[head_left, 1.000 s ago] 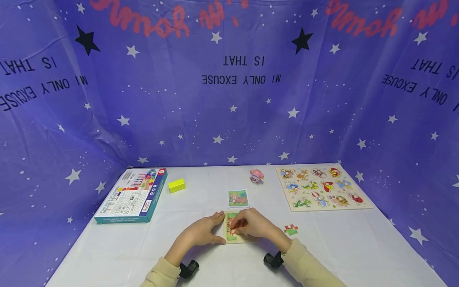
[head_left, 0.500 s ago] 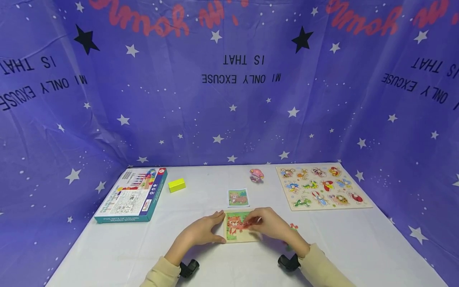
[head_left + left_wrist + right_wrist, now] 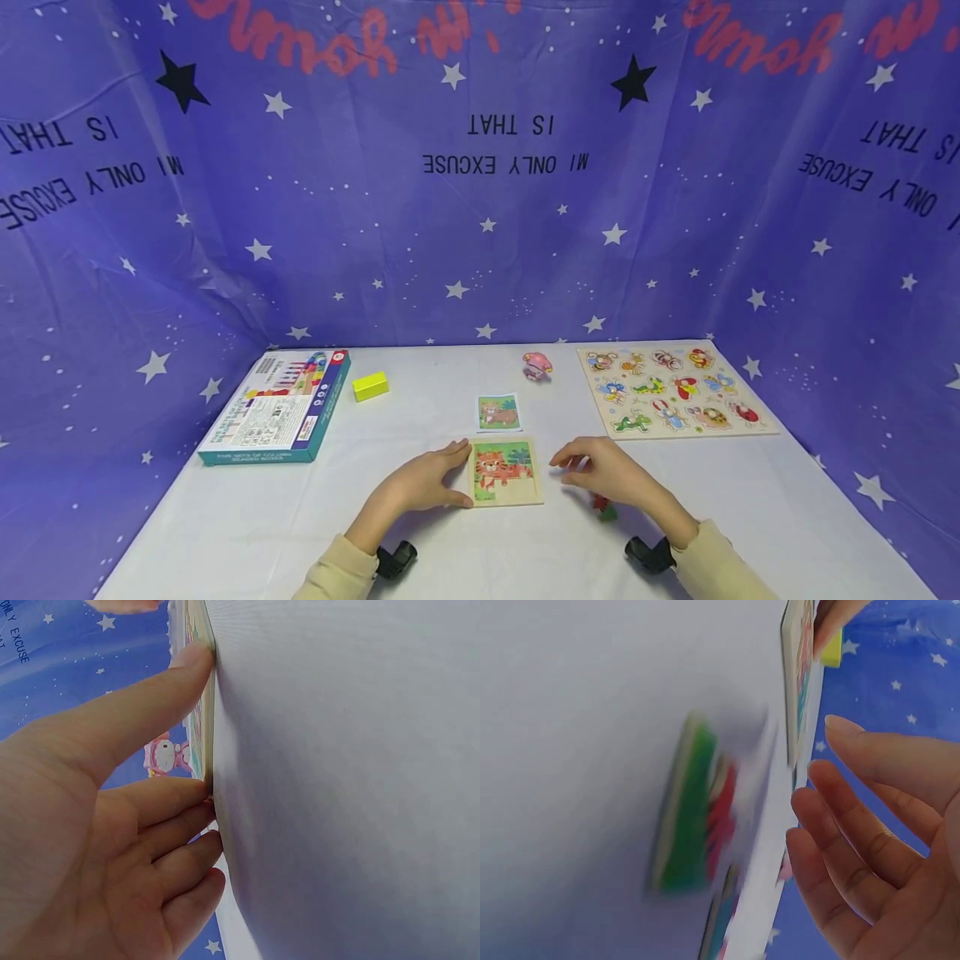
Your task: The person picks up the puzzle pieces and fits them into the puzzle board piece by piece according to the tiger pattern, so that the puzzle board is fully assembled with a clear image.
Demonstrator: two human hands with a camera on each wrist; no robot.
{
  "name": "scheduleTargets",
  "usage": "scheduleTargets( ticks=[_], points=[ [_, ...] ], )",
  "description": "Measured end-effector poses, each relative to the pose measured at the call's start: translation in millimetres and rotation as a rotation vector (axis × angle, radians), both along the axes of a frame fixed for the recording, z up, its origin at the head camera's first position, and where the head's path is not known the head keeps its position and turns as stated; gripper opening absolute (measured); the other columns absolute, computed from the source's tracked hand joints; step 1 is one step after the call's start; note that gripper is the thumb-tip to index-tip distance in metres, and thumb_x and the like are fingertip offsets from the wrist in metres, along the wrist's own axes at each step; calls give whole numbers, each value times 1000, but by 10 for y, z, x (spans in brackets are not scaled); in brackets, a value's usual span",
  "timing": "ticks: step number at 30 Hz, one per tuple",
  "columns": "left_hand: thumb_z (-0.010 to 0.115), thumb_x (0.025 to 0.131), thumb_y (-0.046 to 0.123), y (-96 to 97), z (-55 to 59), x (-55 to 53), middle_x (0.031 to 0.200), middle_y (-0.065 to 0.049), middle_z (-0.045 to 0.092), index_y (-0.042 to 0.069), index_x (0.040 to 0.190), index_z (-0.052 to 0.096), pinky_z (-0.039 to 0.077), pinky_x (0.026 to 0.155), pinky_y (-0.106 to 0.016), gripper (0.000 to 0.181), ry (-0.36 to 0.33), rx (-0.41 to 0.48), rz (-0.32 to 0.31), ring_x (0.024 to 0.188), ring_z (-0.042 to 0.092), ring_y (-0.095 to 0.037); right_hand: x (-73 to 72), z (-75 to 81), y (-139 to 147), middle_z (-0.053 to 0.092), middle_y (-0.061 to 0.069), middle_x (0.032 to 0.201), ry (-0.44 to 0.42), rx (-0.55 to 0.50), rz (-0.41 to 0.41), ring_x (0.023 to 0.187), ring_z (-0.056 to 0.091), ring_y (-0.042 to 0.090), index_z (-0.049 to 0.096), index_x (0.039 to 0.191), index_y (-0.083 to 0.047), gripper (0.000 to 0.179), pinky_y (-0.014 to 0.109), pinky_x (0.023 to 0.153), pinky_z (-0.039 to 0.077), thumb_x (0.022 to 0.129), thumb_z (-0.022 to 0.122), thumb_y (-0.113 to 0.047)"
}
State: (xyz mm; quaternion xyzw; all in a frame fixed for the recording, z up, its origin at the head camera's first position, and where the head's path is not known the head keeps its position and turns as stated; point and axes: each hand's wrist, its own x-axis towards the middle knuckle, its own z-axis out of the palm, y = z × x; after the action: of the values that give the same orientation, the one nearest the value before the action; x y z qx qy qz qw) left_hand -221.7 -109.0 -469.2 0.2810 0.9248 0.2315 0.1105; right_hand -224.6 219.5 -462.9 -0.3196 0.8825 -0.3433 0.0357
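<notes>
A square wooden jigsaw puzzle board (image 3: pixel 538 492) lies on the table, its laid pieces showing an orange tiger among green leaves. Bare wood shows at the tray's lower right. My left hand (image 3: pixel 423 482) rests along the board's left side, thumb at the near corner and fingertips at the far one; in the left wrist view the thumb (image 3: pixel 142 705) touches the edge. To the right of the board, my right hand (image 3: pixel 603 471) hovers with loosely bent fingers and nothing between them. A green and red puzzle piece (image 3: pixel 606 510) lies under that wrist, blurred in the right wrist view.
A picture card (image 3: pixel 498 412) sits just beyond the board. Farther back are a pink figurine (image 3: pixel 536 367) and a yellow block (image 3: pixel 371 386). A boxed toy set (image 3: pixel 273 408) lies at left, a wooden insect puzzle (image 3: pixel 678 392) at right. A starred purple cloth (image 3: pixel 480 208) surrounds the table.
My right hand let go of a tiger puzzle piece in the board and moved right, away from it. The loose green and red piece shifted toward the table's near side. The left hand stayed put.
</notes>
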Motion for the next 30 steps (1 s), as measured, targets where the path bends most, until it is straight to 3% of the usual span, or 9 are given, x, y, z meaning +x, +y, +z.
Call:
scheduleTargets(
  ticks=[9, 16, 30],
  points=[
    [77, 78, 44, 2, 16, 0, 152, -14, 35, -2, 145, 40, 29, 112, -46, 89, -7, 2, -2, 139, 33, -31, 43, 4, 347, 69, -1, 96, -2, 17, -18, 84, 63, 18, 73, 105, -11, 24, 29, 69, 55, 81, 76, -7],
    [77, 78, 44, -7, 21, 3, 152, -14, 35, -2, 145, 40, 29, 112, -46, 88, -6, 8, -5, 139, 33, -32, 46, -6, 569, 68, -3, 91, 39, 30, -11, 81, 62, 18, 72, 103, -11, 27, 31, 68, 54, 77, 80, -6],
    [76, 77, 45, 0, 1, -3, 152, -14, 35, -1, 145, 40, 29, 112, -46, 89, 0, 7, -2, 139, 33, -31, -13, -56, 711, 66, -5, 93, 1, 73, -20, 81, 59, 15, 71, 106, -13, 29, 29, 67, 52, 78, 79, -7]
  ],
)
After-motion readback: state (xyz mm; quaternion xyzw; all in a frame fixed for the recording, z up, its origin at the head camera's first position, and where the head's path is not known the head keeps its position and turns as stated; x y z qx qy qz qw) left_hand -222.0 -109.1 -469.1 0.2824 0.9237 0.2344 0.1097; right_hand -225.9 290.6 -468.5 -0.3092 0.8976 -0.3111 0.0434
